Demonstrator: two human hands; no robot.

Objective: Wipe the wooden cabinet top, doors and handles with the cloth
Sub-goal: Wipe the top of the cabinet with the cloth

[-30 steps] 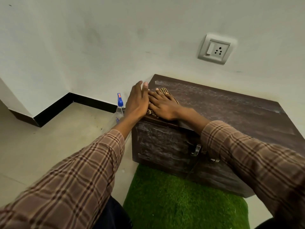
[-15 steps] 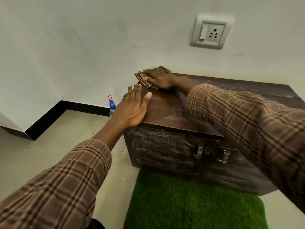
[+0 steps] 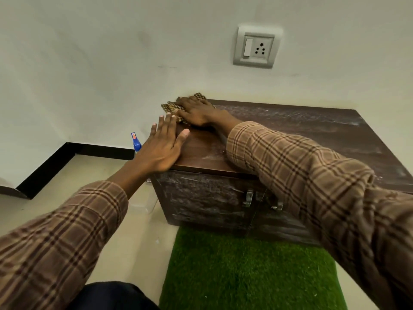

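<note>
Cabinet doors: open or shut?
Shut. Both cabinet doors lie flush with the front, the two handles side by side at the centre seam; no gap shows.

Brown plaid long sleeves (image 3: 308,166)

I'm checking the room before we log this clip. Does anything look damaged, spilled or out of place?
Nothing looks broken or spilled. The cabinet top carries a pale dusty film on its right part, while the left near strip looks clean. A spray bottle stands on the floor beside the cabinet, mostly hidden by the left hand.
</note>
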